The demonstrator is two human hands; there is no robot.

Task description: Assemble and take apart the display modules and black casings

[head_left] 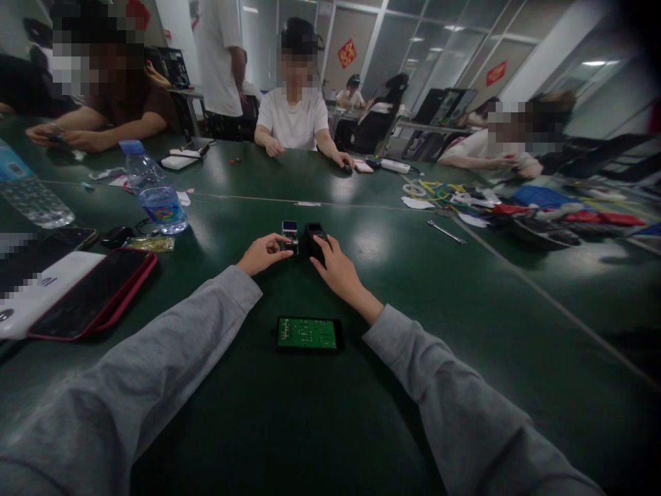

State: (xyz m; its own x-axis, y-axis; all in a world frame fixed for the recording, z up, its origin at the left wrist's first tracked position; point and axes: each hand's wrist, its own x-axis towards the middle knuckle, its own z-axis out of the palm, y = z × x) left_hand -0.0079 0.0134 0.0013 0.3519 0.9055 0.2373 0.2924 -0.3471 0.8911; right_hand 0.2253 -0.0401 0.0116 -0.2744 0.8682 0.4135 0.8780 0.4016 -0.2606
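My left hand (264,253) pinches the near side of a small electronic module (290,227) with a pale-edged, dark bluish screen on top. Close beside it, my right hand (334,265) has its fingers on a black boxy device (312,233) with a small dark window on its upper face. A narrow gap separates the two items, and both rest on the dark green table. Nearer to me, between my forearms, lies a black rectangular case (339,335) with a green circuit board (306,333) facing up. My fingers hide parts of the module and of the boxy device.
On the left stand water bottles (158,193), with phones (98,293) in front of them. A wrench (446,232) lies to the right, near a heap of cables and tools (542,210). Across the table (392,406) sits a person in a white shirt (293,117).
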